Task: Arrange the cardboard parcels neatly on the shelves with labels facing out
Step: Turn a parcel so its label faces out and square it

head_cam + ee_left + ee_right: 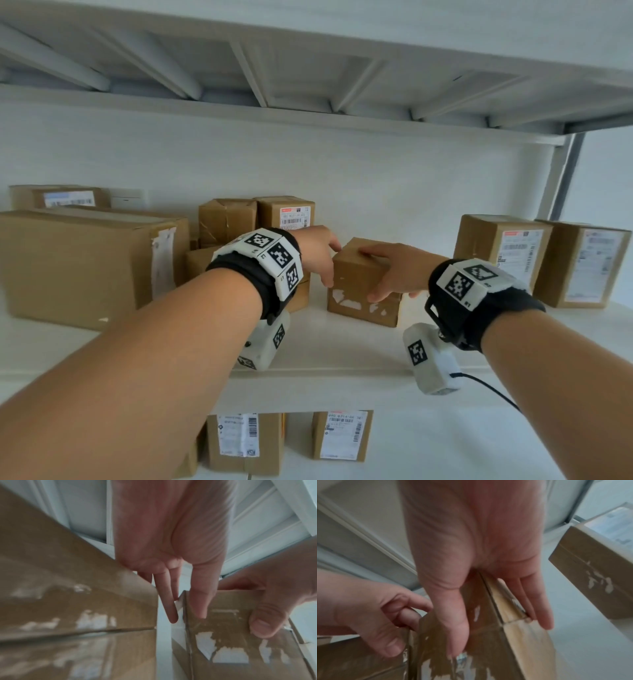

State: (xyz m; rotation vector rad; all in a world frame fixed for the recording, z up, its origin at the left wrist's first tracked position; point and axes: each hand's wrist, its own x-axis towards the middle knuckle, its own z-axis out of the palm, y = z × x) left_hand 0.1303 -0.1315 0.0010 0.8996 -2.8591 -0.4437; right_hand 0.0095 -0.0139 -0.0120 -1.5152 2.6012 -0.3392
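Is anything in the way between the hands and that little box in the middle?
No, both hands already grip it: the left hand on its left side, the right hand across the top and front of the small box.

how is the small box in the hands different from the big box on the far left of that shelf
The small box is far smaller than the big box. The small box's front shows torn white label scraps; the big box's front is plain, with a white strip near its right edge. The left hand and right hand grip the small box; nothing touches the big box. Both are brown cardboard and show no readable label.
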